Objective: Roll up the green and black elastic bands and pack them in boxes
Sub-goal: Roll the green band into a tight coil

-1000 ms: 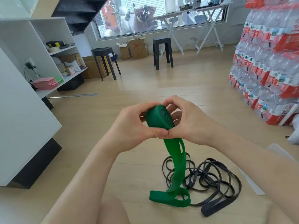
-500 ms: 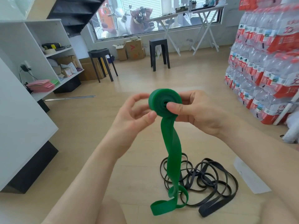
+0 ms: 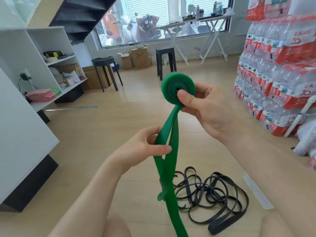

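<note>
Green elastic band (image 3: 174, 129) is partly wound and held in mid-air above the floor (image 3: 119, 127). Its wound portion forms a tight roll (image 3: 169, 86) at 12 o'clock from the view centre. The unwound tail (image 3: 171, 199) hangs from the roll's 6 o'clock edge and runs out of the lower edge of view.

Right hand (image 3: 206, 112) clamps the roll: the thumb presses the near face beside the core, and the fingers (image 3: 203, 88) curl behind the far face. A pinch across the flat faces probably stops the layers from sliding sideways or springing loose.

Left hand (image 3: 142, 149), at 7 o'clock from the roll, pinches one of the two tail layers between thumb and curled fingers. The layers separate at this point. Judgement: this hand straightens and tensions the tail so that it feeds flat onto the roll.

Black elastic bands (image 3: 213, 194) lie in a loose tangle on the floor at 5 o'clock from the left hand, untouched and not yet rolled. A white flat item (image 3: 256, 194) lies just beside the tangle at its 3 o'clock; whether it is a box cannot be told. Packs of bottled water (image 3: 277, 79) stand stacked at 3 o'clock, well apart from the work.
</note>
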Available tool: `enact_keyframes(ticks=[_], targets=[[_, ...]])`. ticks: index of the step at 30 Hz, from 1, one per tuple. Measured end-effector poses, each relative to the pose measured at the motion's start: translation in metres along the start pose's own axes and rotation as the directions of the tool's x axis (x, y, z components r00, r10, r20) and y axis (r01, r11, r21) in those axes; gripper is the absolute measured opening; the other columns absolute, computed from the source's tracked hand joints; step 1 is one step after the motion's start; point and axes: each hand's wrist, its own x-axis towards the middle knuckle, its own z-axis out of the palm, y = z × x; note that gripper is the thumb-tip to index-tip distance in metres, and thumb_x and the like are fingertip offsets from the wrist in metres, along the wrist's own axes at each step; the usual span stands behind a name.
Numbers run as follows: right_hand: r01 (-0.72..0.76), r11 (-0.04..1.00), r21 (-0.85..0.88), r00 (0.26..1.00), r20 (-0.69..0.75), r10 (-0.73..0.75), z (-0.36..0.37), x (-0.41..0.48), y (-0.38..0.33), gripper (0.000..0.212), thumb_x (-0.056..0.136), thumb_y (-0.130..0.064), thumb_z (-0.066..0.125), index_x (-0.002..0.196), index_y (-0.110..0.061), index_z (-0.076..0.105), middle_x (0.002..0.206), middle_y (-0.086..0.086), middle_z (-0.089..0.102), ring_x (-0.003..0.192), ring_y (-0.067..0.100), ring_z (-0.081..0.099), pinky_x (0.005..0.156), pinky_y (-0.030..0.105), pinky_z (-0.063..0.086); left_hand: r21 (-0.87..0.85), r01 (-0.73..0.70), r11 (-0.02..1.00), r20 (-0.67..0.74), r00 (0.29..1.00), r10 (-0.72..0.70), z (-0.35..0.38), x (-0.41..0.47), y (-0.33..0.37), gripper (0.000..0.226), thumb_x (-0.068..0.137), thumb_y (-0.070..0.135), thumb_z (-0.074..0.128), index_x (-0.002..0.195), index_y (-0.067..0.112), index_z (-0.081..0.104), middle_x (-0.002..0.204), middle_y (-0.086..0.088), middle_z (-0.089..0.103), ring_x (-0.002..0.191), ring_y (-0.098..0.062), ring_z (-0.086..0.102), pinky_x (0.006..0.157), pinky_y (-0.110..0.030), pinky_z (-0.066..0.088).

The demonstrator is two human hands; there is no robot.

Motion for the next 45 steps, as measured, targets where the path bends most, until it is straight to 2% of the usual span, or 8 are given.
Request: enact_keyframes(ticks=[6, 10, 12, 16, 19, 28, 34, 45], targets=[[0.039, 0.997, 0.063, 0.997, -0.074, -0.035, 0.001, 0.013, -0.003, 0.032, 0.065, -0.019, 0.072, 0.096, -0.01, 0.07, 0.091, 0.006, 0.072, 0.088, 0.021, 0.068, 0.087, 0.042, 0.056, 0.583, 0.107, 0.805, -0.451, 0.867, 0.211, 0.005, -0.005, 0.004, 0.01, 0.081, 0.027, 0.062, 0.087, 0.031, 0.054, 0.064, 0.01, 0.058, 0.057, -0.012, 0.054, 0.053, -0.029, 0.044], [-0.02, 0.999, 0.046, 0.994, -0.102, 0.024, -0.006, 0.018, 0.004, 0.034, 0.064, -0.02, 0.072, 0.097, -0.011, 0.07, 0.09, 0.005, 0.072, 0.086, 0.019, 0.067, 0.086, 0.04, 0.056, 0.294, 0.15, 0.944, -0.086, 0.988, -0.13, 0.009, -0.016, 0.004, 0.05, 0.074, 0.028, 0.065, 0.117, 0.037, 0.042, 0.09, 0.004, 0.067, 0.073, -0.012, 0.067, 0.069, -0.034, 0.057], [-0.083, 0.996, -0.013, 0.996, -0.032, 0.083, -0.007, 0.016, 0.01, 0.036, 0.065, -0.019, 0.072, 0.099, -0.008, 0.07, 0.093, 0.007, 0.072, 0.088, 0.022, 0.067, 0.088, 0.042, 0.055, 0.453, 0.192, 0.871, 0.019, 0.974, -0.224, 0.007, -0.013, -0.007, 0.06, 0.076, 0.031, 0.068, 0.126, 0.04, 0.037, 0.1, 0.005, 0.065, 0.085, -0.011, 0.066, 0.082, -0.035, 0.055], [-0.146, 0.976, -0.158, 0.96, 0.216, 0.179, -0.006, 0.006, 0.021, 0.038, 0.069, -0.018, 0.08, 0.104, -0.007, 0.071, 0.103, 0.015, 0.072, 0.096, 0.032, 0.069, 0.093, 0.051, 0.053, 0.14, -0.079, 0.987, -0.325, 0.938, 0.121, -0.005, -0.008, -0.004, 0.072, 0.079, 0.02, 0.076, 0.138, 0.034, 0.038, 0.116, 0.001, 0.058, 0.104, -0.013, 0.058, 0.088, -0.03, 0.053], [-0.184, 0.951, -0.247, 0.888, 0.373, 0.269, -0.005, 0.001, 0.025, 0.038, 0.076, -0.013, 0.073, 0.112, -0.002, 0.068, 0.107, 0.019, 0.071, 0.097, 0.033, 0.068, 0.089, 0.046, 0.056, 0.119, -0.363, 0.924, -0.284, 0.88, 0.382, -0.007, -0.017, 0.013, 0.083, 0.079, -0.005, 0.07, 0.141, 0.037, 0.034, 0.14, 0.014, 0.046, 0.128, 0.001, 0.043, 0.102, -0.02, 0.042], [-0.42, 0.894, -0.158, 0.696, 0.576, 0.429, -0.01, -0.011, 0.033, 0.028, 0.086, -0.025, 0.06, 0.105, -0.007, 0.071, 0.097, 0.007, 0.071, 0.088, 0.019, 0.067, 0.079, 0.029, 0.055, 0.31, -0.289, 0.906, -0.269, 0.887, 0.375, -0.004, -0.021, 0.025, 0.067, 0.054, 0.012, 0.092, 0.111, 0.027, 0.061, 0.101, 0.008, 0.071, 0.094, -0.011, 0.068, 0.085, -0.028, 0.055], [-0.39, 0.876, -0.283, 0.721, 0.498, 0.482, 0.001, -0.021, 0.036, 0.042, 0.092, -0.029, 0.056, 0.128, -0.009, 0.054, 0.111, 0.012, 0.067, 0.101, 0.028, 0.066, 0.095, 0.041, 0.053, 0.308, -0.142, 0.941, -0.428, 0.863, 0.27, -0.006, -0.023, 0.023, 0.062, 0.051, 0.042, 0.086, 0.107, 0.03, 0.062, 0.092, 0.007, 0.071, 0.079, -0.013, 0.069, 0.071, -0.031, 0.059], [-0.006, 0.587, -0.81, 0.92, 0.225, 0.32, 0.019, -0.027, 0.029, 0.038, 0.072, -0.015, 0.076, 0.106, -0.026, 0.064, 0.077, -0.01, 0.064, 0.059, -0.001, 0.061, 0.055, 0.015, 0.045, 0.039, -0.098, 0.994, -0.51, 0.854, 0.105, -0.009, -0.02, 0.025, 0.04, 0.064, 0.022, 0.083, 0.1, 0.017, 0.065, 0.088, -0.005, 0.071, 0.08, -0.019, 0.068, 0.07, -0.029, 0.058]])
